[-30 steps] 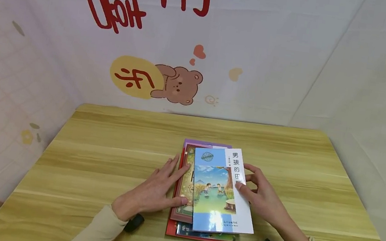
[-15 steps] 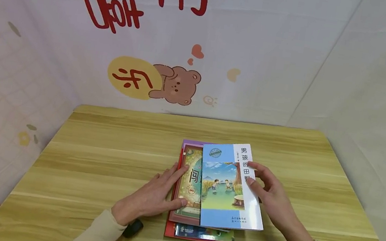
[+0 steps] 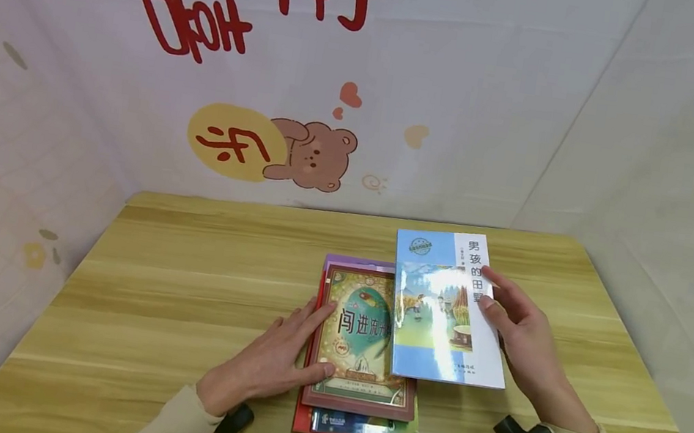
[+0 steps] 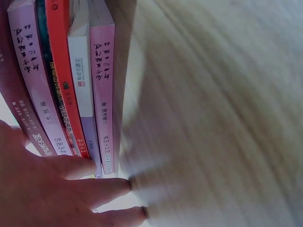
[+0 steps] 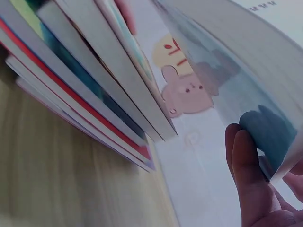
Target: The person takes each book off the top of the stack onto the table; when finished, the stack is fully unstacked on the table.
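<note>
My right hand [image 3: 525,341] pinches the right edge of a blue and white paperback book [image 3: 420,360], thumb on the cover and fingers underneath. In the right wrist view that book [image 5: 265,94] is up off the stack, a gap below it. A stack of books [image 4: 102,80] lies on the table, spines toward my left hand [image 3: 262,364]. Its top one is a brown-bordered book [image 3: 355,395] with a green and gold cover, its right side partly hidden by the paperback. My left hand rests along the stack's left edge, fingers straight, thumb on that cover.
Beneath the brown-bordered book, a red book [image 3: 303,421], a dark blue-green one [image 3: 351,424] and a purple one [image 3: 347,261] stick out. They lie on a wooden table [image 3: 194,262]. A white cloth wall with a printed bear [image 3: 318,157] stands behind.
My right hand has lifted the blue and white book off the stack and moved it right and farther back, uncovering most of the brown-bordered book. My left hand has stayed at the stack's left edge.
</note>
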Available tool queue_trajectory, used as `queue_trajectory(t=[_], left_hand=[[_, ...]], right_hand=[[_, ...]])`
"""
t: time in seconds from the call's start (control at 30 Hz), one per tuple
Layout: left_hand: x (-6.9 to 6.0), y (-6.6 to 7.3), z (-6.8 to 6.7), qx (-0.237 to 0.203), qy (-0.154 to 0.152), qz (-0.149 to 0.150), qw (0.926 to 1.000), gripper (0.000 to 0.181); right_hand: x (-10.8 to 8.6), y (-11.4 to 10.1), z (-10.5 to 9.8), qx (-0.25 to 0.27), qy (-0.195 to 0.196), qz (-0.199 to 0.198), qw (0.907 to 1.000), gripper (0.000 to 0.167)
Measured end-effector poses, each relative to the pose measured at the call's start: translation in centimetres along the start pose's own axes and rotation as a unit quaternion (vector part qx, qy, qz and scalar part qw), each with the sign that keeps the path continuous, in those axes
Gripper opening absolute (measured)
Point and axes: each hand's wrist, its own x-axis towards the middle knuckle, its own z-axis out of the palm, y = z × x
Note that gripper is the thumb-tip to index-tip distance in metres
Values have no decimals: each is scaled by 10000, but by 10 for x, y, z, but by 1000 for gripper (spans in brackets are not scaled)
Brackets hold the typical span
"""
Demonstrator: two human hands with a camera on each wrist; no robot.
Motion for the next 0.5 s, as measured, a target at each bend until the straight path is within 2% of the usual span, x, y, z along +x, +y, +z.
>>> queue_trajectory(t=[0.27, 0.5], left_hand=[[0, 0, -1, -65, 86, 18, 9999, 96], [0, -1, -1, -131, 64, 12, 9999, 95]], right_hand=[[14, 1, -20, 764, 63, 36, 9970, 57], [23, 11, -37, 954, 189, 129, 9952, 59]])
